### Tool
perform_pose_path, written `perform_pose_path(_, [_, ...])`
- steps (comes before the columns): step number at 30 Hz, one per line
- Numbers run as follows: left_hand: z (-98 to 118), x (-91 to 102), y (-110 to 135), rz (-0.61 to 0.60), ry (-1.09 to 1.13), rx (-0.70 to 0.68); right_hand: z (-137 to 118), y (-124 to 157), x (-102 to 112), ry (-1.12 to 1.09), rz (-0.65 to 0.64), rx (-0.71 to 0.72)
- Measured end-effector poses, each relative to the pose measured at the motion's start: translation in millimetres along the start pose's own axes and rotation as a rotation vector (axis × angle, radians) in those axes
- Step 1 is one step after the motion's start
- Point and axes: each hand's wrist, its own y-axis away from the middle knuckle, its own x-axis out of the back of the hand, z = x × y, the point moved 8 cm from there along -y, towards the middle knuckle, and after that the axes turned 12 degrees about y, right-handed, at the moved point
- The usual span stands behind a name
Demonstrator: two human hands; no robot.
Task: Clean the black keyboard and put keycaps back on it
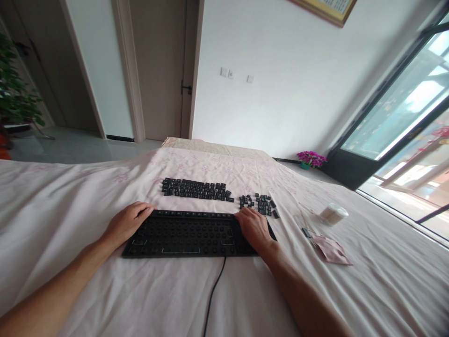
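A black keyboard (189, 234) with its keycaps removed lies on a pink flowered cloth (70, 201), its cable running toward me. My left hand (128, 222) rests on the keyboard's far left corner, fingers curled over the edge. My right hand (254, 227) lies on the keyboard's right end, fingers bent over the far edge. Beyond the keyboard, removed black keycaps (196, 188) are laid out in rows, with a smaller group of keycaps (259, 203) to the right.
A round clear container of cotton swabs (333, 214), a pink cloth or packet (331, 249) and a small tool (306, 231) lie at right. A potted purple flower (311, 159) stands by the window. Doors and a green plant (14, 98) are behind.
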Motion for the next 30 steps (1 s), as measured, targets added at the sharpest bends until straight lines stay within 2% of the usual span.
perform_pose_path(6, [-1, -0.8, -1, -0.007, 0.02, -0.011, -4, 8, -3, 0.016, 0.036, 0.022])
perform_pose_path(11, [-1, 0.0, -1, 0.004, 0.013, -0.011, -8, 13, -3, 0.009, -0.002, 0.04])
perform_pose_path(19, [2, 0.5, 1, -0.001, -0.009, -0.025, -8, 10, 7, -0.04, -0.036, -0.051])
perform_pose_path(30, [1, 0.1, 1, 0.0, -0.001, -0.033, -1, 10, 5, -0.125, -0.04, -0.146])
